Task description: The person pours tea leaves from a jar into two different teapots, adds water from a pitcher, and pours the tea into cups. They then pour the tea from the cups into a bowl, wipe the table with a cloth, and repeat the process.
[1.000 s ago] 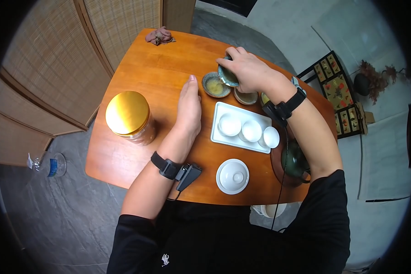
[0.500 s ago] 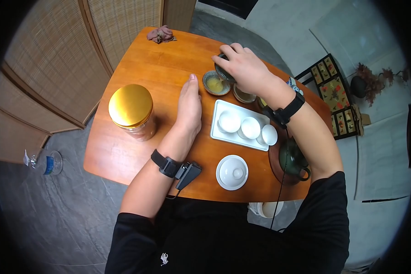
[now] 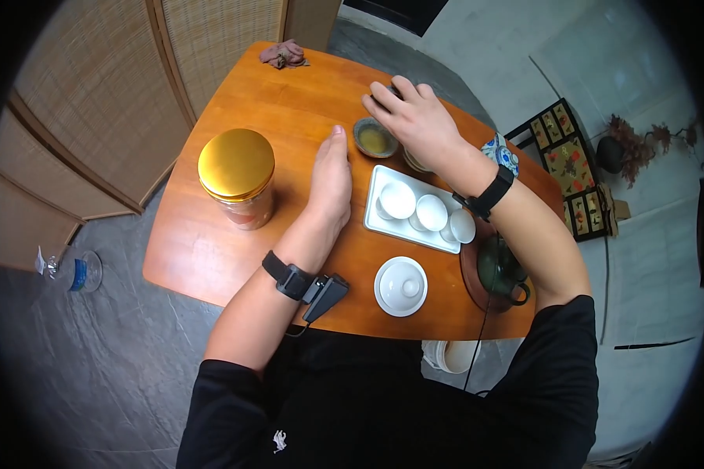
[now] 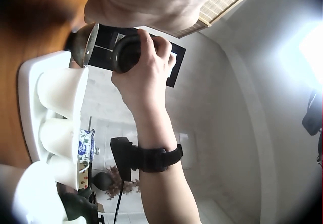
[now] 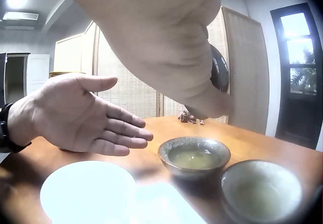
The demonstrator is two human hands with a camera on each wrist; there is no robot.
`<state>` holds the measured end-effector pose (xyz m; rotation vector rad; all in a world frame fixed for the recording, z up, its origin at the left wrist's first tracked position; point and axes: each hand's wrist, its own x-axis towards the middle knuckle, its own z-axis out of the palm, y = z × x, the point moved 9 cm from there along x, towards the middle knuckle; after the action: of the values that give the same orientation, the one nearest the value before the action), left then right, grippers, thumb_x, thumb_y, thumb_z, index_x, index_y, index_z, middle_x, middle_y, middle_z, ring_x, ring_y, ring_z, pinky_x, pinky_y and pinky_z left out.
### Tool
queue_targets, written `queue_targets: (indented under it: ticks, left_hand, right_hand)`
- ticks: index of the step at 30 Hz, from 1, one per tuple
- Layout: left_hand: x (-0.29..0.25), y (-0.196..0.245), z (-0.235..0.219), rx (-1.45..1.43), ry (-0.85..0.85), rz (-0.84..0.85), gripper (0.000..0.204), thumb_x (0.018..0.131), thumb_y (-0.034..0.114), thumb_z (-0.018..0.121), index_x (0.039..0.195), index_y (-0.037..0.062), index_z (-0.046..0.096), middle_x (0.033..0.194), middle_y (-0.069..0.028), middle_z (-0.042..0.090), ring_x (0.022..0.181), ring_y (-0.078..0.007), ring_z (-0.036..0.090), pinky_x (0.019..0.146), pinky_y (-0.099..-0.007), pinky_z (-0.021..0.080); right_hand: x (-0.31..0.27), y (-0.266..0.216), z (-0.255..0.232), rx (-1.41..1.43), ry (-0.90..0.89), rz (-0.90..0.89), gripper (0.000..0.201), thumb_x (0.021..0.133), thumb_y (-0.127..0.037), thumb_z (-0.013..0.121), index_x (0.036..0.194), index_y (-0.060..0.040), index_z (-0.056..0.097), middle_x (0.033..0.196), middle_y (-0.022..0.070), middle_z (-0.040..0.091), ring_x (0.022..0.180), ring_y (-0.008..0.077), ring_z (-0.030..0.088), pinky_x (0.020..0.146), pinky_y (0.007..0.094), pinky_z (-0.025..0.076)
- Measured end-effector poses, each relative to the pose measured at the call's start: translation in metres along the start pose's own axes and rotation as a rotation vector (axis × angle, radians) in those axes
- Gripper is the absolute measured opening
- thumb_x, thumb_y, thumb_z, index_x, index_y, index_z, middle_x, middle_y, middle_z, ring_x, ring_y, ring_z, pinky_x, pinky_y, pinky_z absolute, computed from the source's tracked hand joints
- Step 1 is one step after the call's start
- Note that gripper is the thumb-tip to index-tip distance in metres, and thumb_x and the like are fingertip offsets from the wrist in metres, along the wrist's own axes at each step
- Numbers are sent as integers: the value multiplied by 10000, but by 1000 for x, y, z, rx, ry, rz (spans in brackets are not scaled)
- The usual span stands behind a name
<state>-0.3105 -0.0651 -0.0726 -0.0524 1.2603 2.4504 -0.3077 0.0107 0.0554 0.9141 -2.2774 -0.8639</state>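
My right hand (image 3: 418, 125) grips a dark round cup (image 4: 126, 54), held up over the far side of the table. Its fingers mostly hide the cup in the head view. Just below stands a grey stoneware teacup (image 3: 375, 139) with yellow-green tea in it. A second stoneware teacup (image 5: 262, 191), also with pale tea, is beside it, mostly covered by the hand in the head view. My left hand (image 5: 86, 115) holds nothing; its fingers are straight, the palm faces the teacups and the thumb points up. It stands left of the white tray (image 3: 377, 223).
Three white cups (image 3: 430, 213) stand on the tray. Nearer me is a white lidded bowl (image 3: 401, 287), with a dark green teapot (image 3: 499, 262) to its right. A gold-lidded jar (image 3: 237, 164) stands at left, a crumpled cloth (image 3: 284, 54) at the far corner.
My right hand has turned the cup away from the camera and moved slightly left. The thin stream seen falling into the teacup earlier no longer shows. My left hand has kept its pose.
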Motion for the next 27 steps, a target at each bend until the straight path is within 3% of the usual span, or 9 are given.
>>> queue_targets:
  ticks: [7, 22, 25, 27]
  left_hand:
    - [-6, 4, 6, -23, -17, 0, 850, 1065, 571, 409, 1602, -37, 156, 1670, -218, 208, 1555, -305, 210, 1262, -416, 163]
    - [-9, 1, 2, -37, 13, -6, 845, 1068, 562, 406, 1595, -52, 162, 1669, -229, 203, 1554, -305, 215, 1264, -401, 171]
    - [-10, 1, -1, -42, 31, -19, 846, 1067, 563, 410, 1593, -54, 170, 1667, -230, 210, 1553, -303, 219, 1263, -398, 173]
    - [-8, 3, -3, -43, 40, -21, 846, 1066, 563, 411, 1592, -55, 174, 1667, -228, 213, 1553, -300, 221, 1262, -398, 174]
  right_hand:
    - [-6, -3, -10, -24, 93, 37, 494, 833, -188, 633, 1320, -119, 600, 1282, 20, 518, 1165, 241, 488, 832, 358, 430]
    - [-20, 2, -8, 144, 79, 130, 491, 840, -157, 617, 1331, -139, 599, 1307, 32, 541, 1177, 285, 516, 859, 384, 459]
    - [-23, 11, 3, 201, 8, 190, 556, 808, -134, 673, 1357, -124, 582, 1315, 75, 538, 1202, 317, 513, 919, 428, 474]
    - [-28, 30, 13, 310, -39, 380, 630, 765, -129, 722, 1376, -111, 567, 1319, 120, 532, 1216, 342, 507, 961, 454, 474]
